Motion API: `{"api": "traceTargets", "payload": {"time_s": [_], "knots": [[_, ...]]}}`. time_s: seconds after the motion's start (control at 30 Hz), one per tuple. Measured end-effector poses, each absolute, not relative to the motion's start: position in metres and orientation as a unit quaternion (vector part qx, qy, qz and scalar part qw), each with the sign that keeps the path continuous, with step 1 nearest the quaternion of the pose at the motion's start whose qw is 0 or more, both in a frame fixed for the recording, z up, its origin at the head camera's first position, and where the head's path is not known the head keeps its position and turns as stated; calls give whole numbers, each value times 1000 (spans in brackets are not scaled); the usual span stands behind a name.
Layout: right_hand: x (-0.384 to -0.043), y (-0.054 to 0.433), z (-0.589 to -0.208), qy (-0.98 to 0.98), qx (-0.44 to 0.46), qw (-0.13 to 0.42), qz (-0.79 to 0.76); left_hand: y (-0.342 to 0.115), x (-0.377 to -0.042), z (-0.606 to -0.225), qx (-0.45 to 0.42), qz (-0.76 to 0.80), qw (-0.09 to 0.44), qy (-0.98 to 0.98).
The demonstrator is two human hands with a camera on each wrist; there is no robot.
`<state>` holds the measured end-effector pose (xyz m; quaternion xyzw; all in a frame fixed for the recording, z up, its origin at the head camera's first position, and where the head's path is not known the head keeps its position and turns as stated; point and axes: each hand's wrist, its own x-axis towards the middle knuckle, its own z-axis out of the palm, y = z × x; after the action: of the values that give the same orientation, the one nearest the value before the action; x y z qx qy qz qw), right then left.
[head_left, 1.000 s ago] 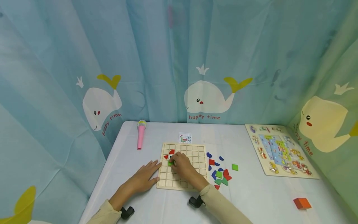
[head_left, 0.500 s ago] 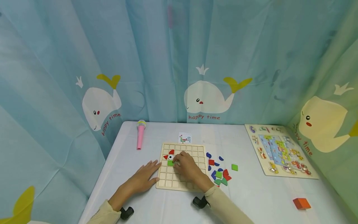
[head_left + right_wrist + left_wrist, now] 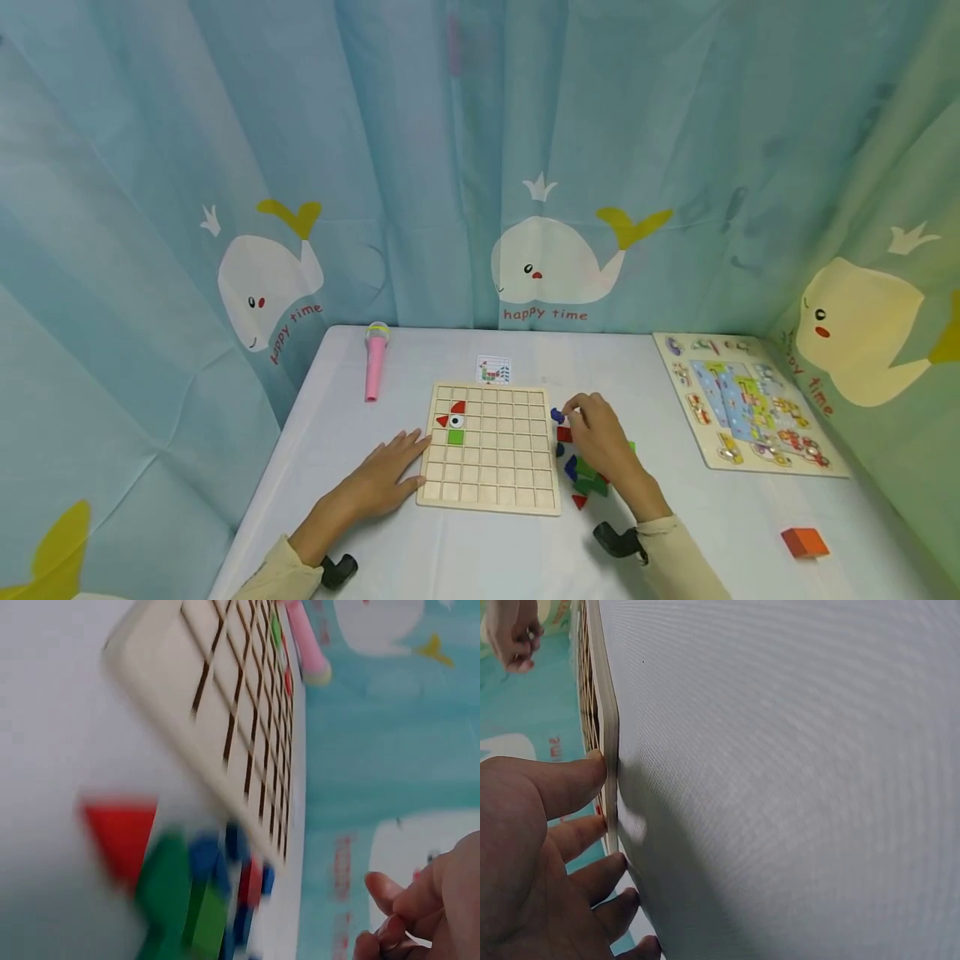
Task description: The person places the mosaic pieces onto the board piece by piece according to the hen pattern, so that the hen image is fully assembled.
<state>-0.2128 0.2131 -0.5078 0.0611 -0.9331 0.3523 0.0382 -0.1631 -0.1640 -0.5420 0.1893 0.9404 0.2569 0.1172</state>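
Observation:
The wooden grid board (image 3: pixel 495 479) holds a red quarter-round piece (image 3: pixel 458 407), a small red triangle (image 3: pixel 442 422), a white eye tile (image 3: pixel 456 422) and a green square tile (image 3: pixel 455 437) at its upper left. My left hand (image 3: pixel 384 477) rests flat on the table with its fingers spread, fingertips at the board's left edge; the left wrist view shows thumb and fingers along that edge (image 3: pixel 609 750). Over the loose pieces right of the board is my right hand (image 3: pixel 602 435), fingers loosely bent, nothing showing between them. Its fingertips are close to a blue piece (image 3: pixel 557 415).
Several loose blue, green and red pieces (image 3: pixel 592 483) lie partly under the right hand. A picture card (image 3: pixel 494 369) lies behind the board, a pink toy microphone (image 3: pixel 374 367) at back left. At right are a picture puzzle board (image 3: pixel 701 433) and an orange block (image 3: pixel 805 542).
My right hand has left the green square tile, which stays in the grid, and moved right off the board to the loose pieces. The left hand keeps its place.

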Motion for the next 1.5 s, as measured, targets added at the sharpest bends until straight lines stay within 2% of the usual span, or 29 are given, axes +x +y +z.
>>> {"api": "traceTargets", "payload": {"time_s": [0.37,0.47,0.63,0.77,1.13,1.5], "knots": [[-195,282,-523,-943,6,76,324,-163,-163,-541,187,257,120,941],[-191,295,-526,-950,-3,48,309,-163,-163,-542,186,255,119,941],[-189,311,-530,-955,-3,-31,296,-163,-163,-543,185,253,117,943],[-188,314,-537,-951,4,-46,305,-163,-164,-543,185,251,114,943],[-188,306,-540,-950,14,-33,311,-163,-163,-543,188,254,119,941],[-204,300,-546,-954,26,-18,299,-162,-162,-539,185,259,118,941]]}}
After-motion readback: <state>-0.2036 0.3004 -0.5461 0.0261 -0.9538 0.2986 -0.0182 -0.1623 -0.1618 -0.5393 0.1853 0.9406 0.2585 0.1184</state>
